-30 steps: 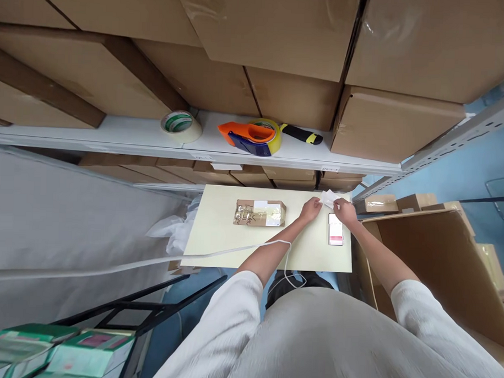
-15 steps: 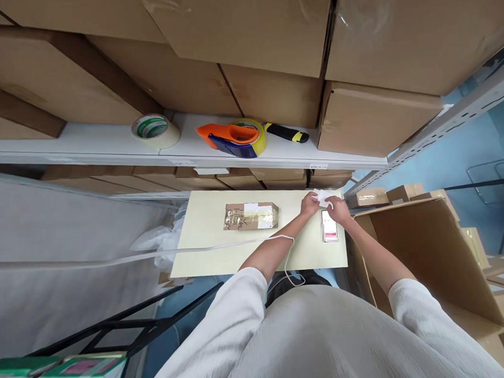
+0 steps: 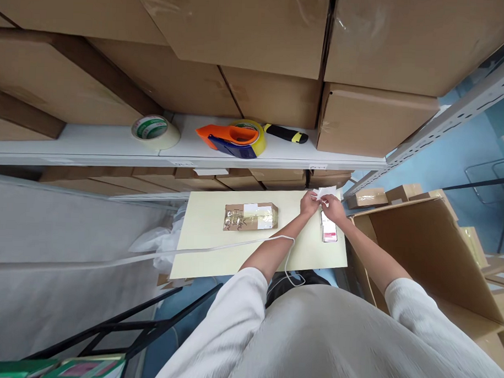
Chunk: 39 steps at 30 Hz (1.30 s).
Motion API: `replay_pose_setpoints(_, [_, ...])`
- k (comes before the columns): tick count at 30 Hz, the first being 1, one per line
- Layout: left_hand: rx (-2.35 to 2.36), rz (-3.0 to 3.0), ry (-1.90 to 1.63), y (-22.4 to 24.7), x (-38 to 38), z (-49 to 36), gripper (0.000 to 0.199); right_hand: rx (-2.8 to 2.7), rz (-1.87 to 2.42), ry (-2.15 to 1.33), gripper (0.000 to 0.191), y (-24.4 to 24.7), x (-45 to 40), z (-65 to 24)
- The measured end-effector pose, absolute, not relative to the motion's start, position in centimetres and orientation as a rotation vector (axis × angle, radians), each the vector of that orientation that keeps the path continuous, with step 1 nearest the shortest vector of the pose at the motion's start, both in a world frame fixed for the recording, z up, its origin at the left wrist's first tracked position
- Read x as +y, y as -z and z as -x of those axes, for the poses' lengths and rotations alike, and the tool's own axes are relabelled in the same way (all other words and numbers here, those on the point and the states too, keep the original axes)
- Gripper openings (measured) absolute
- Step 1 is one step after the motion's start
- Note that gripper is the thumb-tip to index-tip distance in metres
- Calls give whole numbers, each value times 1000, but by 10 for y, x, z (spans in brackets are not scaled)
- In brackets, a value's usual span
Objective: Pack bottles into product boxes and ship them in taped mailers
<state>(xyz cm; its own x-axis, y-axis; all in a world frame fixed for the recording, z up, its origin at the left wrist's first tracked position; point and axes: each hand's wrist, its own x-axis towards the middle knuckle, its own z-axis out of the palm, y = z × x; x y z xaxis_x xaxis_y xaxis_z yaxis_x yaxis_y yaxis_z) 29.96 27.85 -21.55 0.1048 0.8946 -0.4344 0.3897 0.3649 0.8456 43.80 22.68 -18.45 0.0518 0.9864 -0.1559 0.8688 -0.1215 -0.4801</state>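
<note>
Near the far right corner of the pale yellow tabletop (image 3: 208,259), my left hand (image 3: 309,203) and my right hand (image 3: 333,207) are close together, both closed on a small white paper (image 3: 327,190). The paper sticks up beyond my fingers. Just below my right hand lies a phone (image 3: 329,227) with a lit white and pink screen. A brown taped parcel (image 3: 251,216) with white labels and handwriting rests left of my hands. A white cable (image 3: 217,247) runs across the table and over my left forearm.
On the shelf (image 3: 187,148) beyond the table are a tape roll (image 3: 155,131), an orange and blue tape dispenser (image 3: 233,138) and a black and yellow cutter (image 3: 286,133). Cartons (image 3: 258,24) fill the shelves. A large open box (image 3: 431,261) stands at right.
My right hand has moved slightly left, closer to my left hand. The paper has turned and more of it now shows above the fingers.
</note>
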Motion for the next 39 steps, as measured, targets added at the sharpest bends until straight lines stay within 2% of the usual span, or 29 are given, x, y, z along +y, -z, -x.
replay_pose_setpoints(10, [1263, -1078, -617, 215, 278, -293, 26, -1836, 2051, -724, 35, 183, 227, -442])
replay_pose_setpoints(24, [1250, -1195, -571, 199, 274, -289, 29, -1706, 2236, -725, 20, 165, 228, -434])
replay_pose_setpoints(39, [1326, -1507, -503, 184, 268, -290, 47, -1780, 2276, -766, 10, 150, 233, -432])
